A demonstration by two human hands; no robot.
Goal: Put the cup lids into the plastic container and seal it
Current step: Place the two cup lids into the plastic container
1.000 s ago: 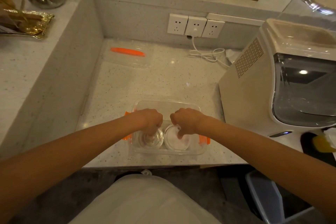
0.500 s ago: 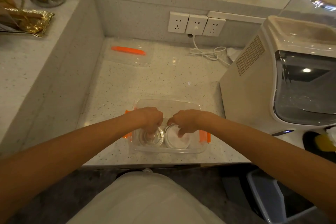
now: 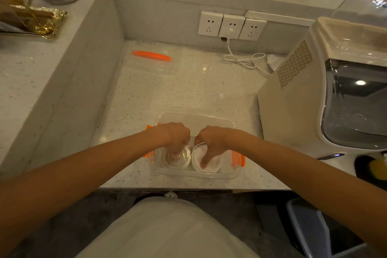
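Note:
A clear plastic container [image 3: 211, 120] with orange side clips [image 3: 238, 159] sits at the counter's near edge. Both my hands reach down into it. My left hand [image 3: 174, 135] presses its fingers onto a stack of clear domed cup lids [image 3: 182, 159] in the left half. The fingers of my right hand [image 3: 210, 141] rest on a stack of white lids [image 3: 213, 164] in the right half. The container's own clear lid [image 3: 154, 59], with an orange clip, lies flat at the far left of the counter.
A white machine [image 3: 314, 98] with a dark window stands close on the right. Wall sockets [image 3: 231, 26] and a coiled white cable [image 3: 245, 60] are at the back. Raised stone ledges border the left and back. A gold tray [image 3: 39, 21] and metal canisters sit upper left.
Both hands have stayed in the container over the lid stacks; the right hand's fingers have pushed slightly lower onto the white lids. The view has tilted a little.

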